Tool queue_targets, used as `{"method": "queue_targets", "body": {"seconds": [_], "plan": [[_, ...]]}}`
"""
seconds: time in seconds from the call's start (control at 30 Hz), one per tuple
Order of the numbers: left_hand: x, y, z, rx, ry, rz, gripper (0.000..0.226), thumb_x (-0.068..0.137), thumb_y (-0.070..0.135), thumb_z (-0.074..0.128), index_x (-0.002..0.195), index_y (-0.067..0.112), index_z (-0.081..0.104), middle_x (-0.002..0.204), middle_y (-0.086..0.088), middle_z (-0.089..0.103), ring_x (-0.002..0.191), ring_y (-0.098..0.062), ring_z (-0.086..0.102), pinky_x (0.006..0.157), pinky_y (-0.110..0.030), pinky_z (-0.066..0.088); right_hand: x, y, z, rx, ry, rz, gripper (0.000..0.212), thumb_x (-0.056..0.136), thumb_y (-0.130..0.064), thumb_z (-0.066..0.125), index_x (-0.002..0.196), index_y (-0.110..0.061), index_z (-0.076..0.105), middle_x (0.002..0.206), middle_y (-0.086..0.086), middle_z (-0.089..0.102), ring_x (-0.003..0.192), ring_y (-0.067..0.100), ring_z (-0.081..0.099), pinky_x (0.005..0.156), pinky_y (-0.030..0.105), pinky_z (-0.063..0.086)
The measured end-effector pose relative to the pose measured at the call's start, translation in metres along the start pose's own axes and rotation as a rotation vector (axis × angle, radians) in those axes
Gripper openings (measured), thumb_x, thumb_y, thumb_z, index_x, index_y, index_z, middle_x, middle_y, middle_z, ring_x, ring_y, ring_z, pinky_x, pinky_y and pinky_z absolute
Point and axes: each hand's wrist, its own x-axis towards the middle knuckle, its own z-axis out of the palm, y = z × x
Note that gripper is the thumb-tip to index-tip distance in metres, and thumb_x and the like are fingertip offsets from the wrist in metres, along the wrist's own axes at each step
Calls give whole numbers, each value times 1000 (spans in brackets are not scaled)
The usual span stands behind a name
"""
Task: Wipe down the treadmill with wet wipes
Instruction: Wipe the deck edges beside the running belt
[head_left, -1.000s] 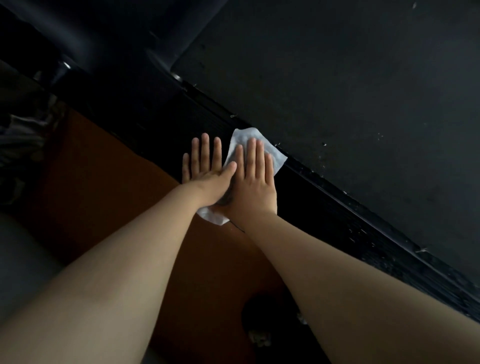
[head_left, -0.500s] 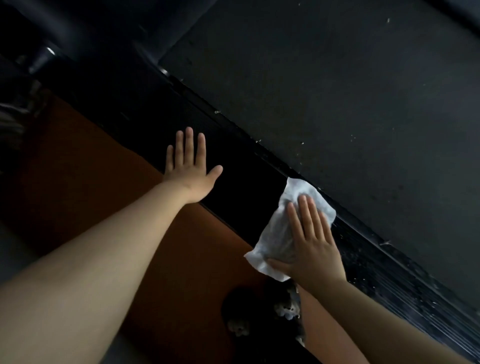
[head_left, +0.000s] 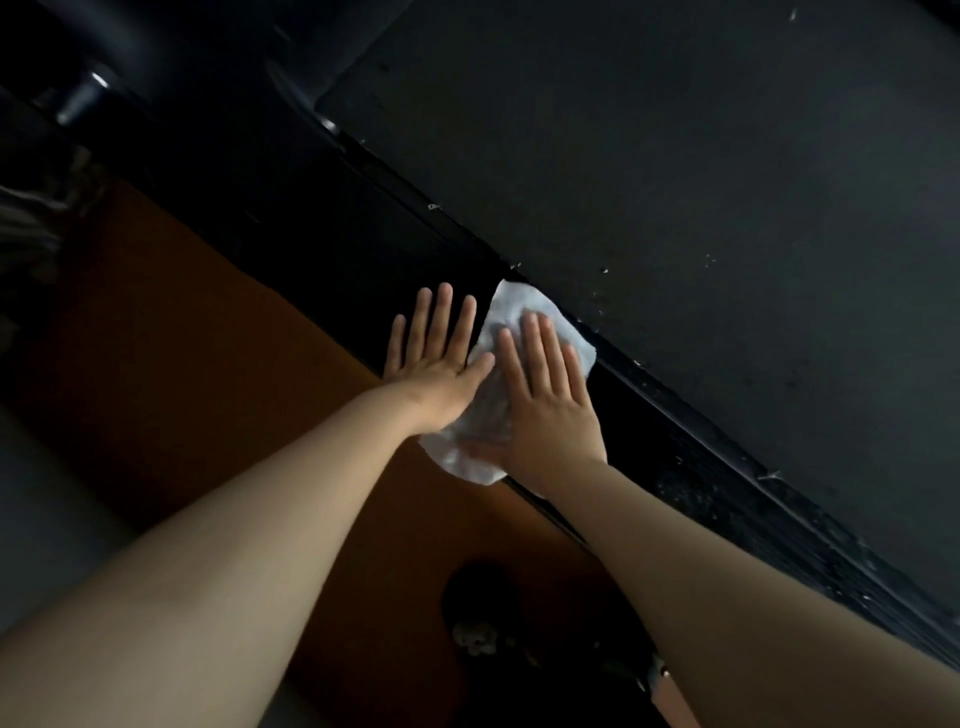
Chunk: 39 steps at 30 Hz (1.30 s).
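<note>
Head view showed the right hand (head_left: 545, 410) pressing the wipe (head_left: 519, 306) onto the treadmill rail (head_left: 727, 493), fingers (head_left: 535, 343) straight, holding nothing. The left hand (head_left: 436, 374) lay flat beside it. Mid-wipe, by my reading; the next stroke needed steady pressure along the rail.

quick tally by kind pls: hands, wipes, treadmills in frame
hands: 2 (left hand, right hand, both flat)
wet wipe: 1, under the right hand
treadmill: 1
Total: 4
</note>
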Motion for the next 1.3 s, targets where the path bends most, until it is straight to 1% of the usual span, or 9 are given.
{"method": "queue_targets", "body": {"seconds": [0.2,0.27,0.4,0.57,0.73,0.83,1.0,1.17,1.3], "plan": [[-12,9,-4,59,32,7,72,99,58,8,143,22,-35,148,-4,-46,137,-20,-42,112,-38,-24,-75,55,22,-6,-59,128,121,67,-93,22,157,-14,2,163,17,-1,151,26,-1,118,46,7],[-19,22,1,111,76,95,72,100,57,10,144,20,-34,149,-3,-44,138,-21,-41,112,-37,-24,-84,64,20,-4,-93,126,126,63,-95,24,157,-15,-2,163,17,-7,151,27,-8,119,45,1],[-19,30,23,215,72,137,70,101,54,9,137,21,-41,149,-2,-45,137,-19,-42,114,-42,-23,-57,47,3,56,-186,163,144,60,-92,52,142,-18,-40,145,18,-48,136,32,-43,116,49,-22],[-15,30,23,181,51,100,61,101,51,4,133,26,-41,150,2,-45,138,-15,-40,115,-40,-22,-22,29,3,31,-101,67,132,71,-86,50,136,-22,-45,147,14,-48,136,28,-43,118,48,-17],[-18,40,19,120,-29,51,65,98,58,4,134,27,-40,147,4,-47,135,-13,-43,114,-40,-24,-53,47,13,32,-18,24,114,76,-89,27,145,-25,-37,150,6,-46,138,20,-42,117,41,-21],[-21,43,18,82,-64,44,71,95,63,3,140,26,-37,143,7,-50,133,-12,-45,113,-41,-24,-84,65,29,32,30,96,110,71,-90,14,153,-25,-20,161,8,-23,148,20,-24,120,42,-10],[-27,48,22,49,-93,44,70,95,64,4,136,29,-40,136,10,-53,131,-12,-47,113,-42,-24,-119,88,39,64,4,152,94,87,-81,16,157,-20,9,164,13,6,151,24,3,120,42,4],[-26,47,23,57,-94,39,71,94,67,5,129,30,-45,132,9,-57,127,-12,-50,110,-42,-27,-122,89,38,105,52,117,97,86,-82,18,156,-17,18,163,14,7,152,24,0,121,40,-3],[-26,46,27,66,-52,44,71,93,67,5,129,30,-44,133,9,-57,128,-13,-50,110,-43,-27,-131,87,32,272,84,99,106,77,-87,27,157,-26,-5,163,4,-18,148,15,-23,119,35,-18]]}}
